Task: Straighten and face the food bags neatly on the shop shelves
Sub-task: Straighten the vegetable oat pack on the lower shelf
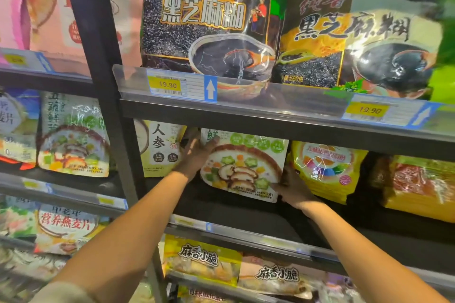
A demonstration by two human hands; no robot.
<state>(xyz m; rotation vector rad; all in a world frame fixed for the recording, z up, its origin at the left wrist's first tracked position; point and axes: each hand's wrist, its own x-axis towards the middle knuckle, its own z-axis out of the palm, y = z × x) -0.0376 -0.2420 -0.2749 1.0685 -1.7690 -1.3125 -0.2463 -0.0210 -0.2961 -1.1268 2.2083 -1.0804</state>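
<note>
On the middle shelf a ginseng bag stands at 9 o'clock of the mushroom bag, which is upright and facing out, slightly tilted. The left hand holds the mushroom bag at its 10 o'clock corner, fingers lying across the front and clamped on the edge. The right hand grips the 5 o'clock corner with the thumb up along the side, and a yellow bag sits just beside at 3 o'clock.
</note>
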